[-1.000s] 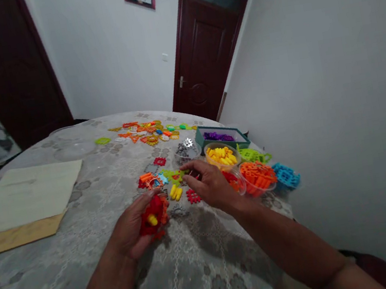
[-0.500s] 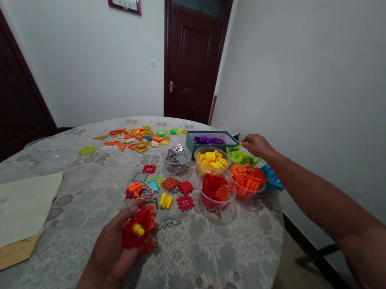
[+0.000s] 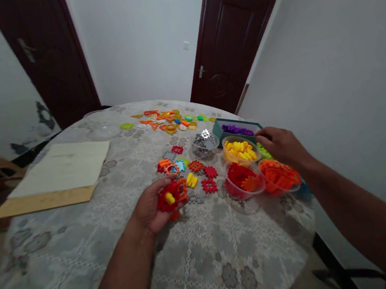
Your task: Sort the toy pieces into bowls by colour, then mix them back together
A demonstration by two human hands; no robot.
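My left hand (image 3: 149,210) is closed around a built-up block of red and orange interlocking plastic pieces (image 3: 164,203), with a yellow peg (image 3: 169,198) sticking out of it. The hand is above the table's near middle. Over at the right, my right hand (image 3: 284,144) reaches down to the light green pieces (image 3: 264,152), its fingers bent together. What sits between those fingertips cannot be made out. Beside the left hand lie two yellow pegs (image 3: 192,180), flat red pieces (image 3: 209,185) and a grey piece (image 3: 196,197).
Clear bowls hold yellow pieces (image 3: 239,149), red pieces (image 3: 240,177), orange pieces (image 3: 279,174) and grey pieces (image 3: 204,143). Behind them stands a teal box (image 3: 219,135) with purple pieces. Loose coloured pieces (image 3: 170,119) lie farther back. Paper (image 3: 67,168) rests at the left.
The view has turned left and down, so everything appears shifted right. My right hand has lowered onto the light green pieces. The left hand still holds the red and orange block.
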